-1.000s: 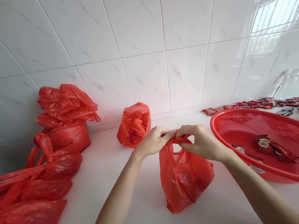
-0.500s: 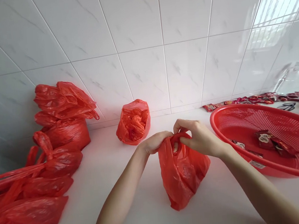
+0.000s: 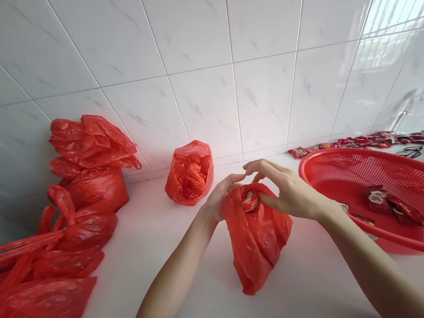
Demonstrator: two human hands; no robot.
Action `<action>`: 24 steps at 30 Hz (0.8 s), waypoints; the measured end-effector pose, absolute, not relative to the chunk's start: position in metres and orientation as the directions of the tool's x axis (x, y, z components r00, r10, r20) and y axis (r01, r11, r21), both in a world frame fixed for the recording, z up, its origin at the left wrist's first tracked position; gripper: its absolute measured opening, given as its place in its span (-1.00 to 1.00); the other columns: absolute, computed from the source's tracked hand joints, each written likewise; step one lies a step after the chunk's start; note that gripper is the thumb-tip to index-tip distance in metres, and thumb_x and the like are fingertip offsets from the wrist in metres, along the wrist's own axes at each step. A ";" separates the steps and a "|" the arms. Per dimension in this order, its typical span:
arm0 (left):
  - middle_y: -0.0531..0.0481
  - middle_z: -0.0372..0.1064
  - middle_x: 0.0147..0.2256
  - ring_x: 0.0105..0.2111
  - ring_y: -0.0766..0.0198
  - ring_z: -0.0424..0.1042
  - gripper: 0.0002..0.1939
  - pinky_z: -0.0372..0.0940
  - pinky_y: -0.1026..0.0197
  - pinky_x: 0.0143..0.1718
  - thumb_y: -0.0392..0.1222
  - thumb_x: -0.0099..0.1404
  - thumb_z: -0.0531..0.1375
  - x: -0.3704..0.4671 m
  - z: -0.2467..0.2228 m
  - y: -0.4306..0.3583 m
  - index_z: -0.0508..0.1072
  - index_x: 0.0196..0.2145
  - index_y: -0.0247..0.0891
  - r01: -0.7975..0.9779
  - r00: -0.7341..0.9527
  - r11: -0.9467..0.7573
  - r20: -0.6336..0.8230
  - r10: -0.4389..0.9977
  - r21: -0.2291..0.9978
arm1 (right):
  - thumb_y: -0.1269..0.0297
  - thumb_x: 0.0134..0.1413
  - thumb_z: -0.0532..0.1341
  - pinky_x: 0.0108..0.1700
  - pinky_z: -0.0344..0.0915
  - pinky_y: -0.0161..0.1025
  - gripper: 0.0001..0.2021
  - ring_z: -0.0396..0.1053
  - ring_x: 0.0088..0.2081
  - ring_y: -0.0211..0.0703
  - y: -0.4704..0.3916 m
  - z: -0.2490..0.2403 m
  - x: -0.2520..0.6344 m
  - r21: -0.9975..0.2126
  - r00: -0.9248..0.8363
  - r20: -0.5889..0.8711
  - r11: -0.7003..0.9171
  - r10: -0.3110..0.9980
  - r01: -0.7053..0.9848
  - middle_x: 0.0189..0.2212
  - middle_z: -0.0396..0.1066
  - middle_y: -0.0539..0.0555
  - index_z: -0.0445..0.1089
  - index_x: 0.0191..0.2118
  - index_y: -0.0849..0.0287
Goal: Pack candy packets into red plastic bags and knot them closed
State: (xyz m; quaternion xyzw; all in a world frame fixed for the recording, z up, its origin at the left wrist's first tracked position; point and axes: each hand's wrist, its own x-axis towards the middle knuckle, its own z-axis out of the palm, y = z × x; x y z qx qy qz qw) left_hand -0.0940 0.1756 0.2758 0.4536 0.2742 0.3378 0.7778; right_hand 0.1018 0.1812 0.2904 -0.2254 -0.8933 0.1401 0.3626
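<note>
A red plastic bag [image 3: 258,245] rests on the white counter between my hands, its top twisted into a small loop. My left hand [image 3: 226,195] is closed on the bag's upper left side, with a fingertip showing inside the loop. At the loop's right edge is my right hand [image 3: 286,189], its fingers apart and curved over the top, its thumb against the plastic. Whether the right hand grips any of the bag is not visible; its fingers look spread.
An open red bag [image 3: 190,174] stands by the tiled wall. Several filled red bags [image 3: 93,193] crowd the left side. At the right, a red basket [image 3: 349,156] holds a few packets; more packets [image 3: 374,140] and black scissors [image 3: 410,151] lie behind it.
The bag's top has been turned into a rounder loop. My right hand's fingers have come out of the bag's top and spread, and my left hand has opened somewhat around its side.
</note>
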 end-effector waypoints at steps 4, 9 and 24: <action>0.03 0.05 -0.70 -0.66 0.34 0.09 -0.53 0.12 0.27 -0.58 -0.02 0.30 0.06 -0.090 0.280 0.173 0.28 -0.70 -0.28 -0.374 0.584 0.373 -0.097 0.806 0.849 | 0.49 0.15 0.15 -0.13 0.47 -0.15 -0.70 0.50 -0.05 -0.06 0.177 0.296 0.103 -0.318 -0.640 0.654 0.914 0.403 0.251 0.10 0.39 0.19 0.33 -0.01 0.09; 0.06 0.04 -0.67 -0.65 0.35 0.10 -0.60 0.16 0.27 -0.55 -0.06 0.27 0.09 -0.094 0.279 0.178 0.30 -0.67 -0.28 -0.401 0.506 0.355 -0.119 0.854 0.844 | 0.45 0.27 0.13 -0.13 0.47 -0.09 -0.81 0.52 -0.12 -0.05 0.179 0.292 0.100 -0.231 -0.633 0.679 0.927 0.371 0.295 0.08 0.44 0.22 0.47 -0.12 0.12; 0.01 0.48 -0.36 -0.38 0.30 0.40 -0.82 0.29 0.15 -0.13 -0.18 0.01 0.36 -0.149 0.284 0.201 0.58 -0.37 -0.26 0.159 0.294 -0.143 0.091 0.952 0.977 | 0.46 0.07 0.21 -0.19 0.39 -0.20 -0.89 0.47 -0.26 -0.13 0.178 0.316 0.130 -0.727 -0.651 0.524 0.687 0.549 -0.007 -0.35 0.52 0.05 0.41 -0.42 0.13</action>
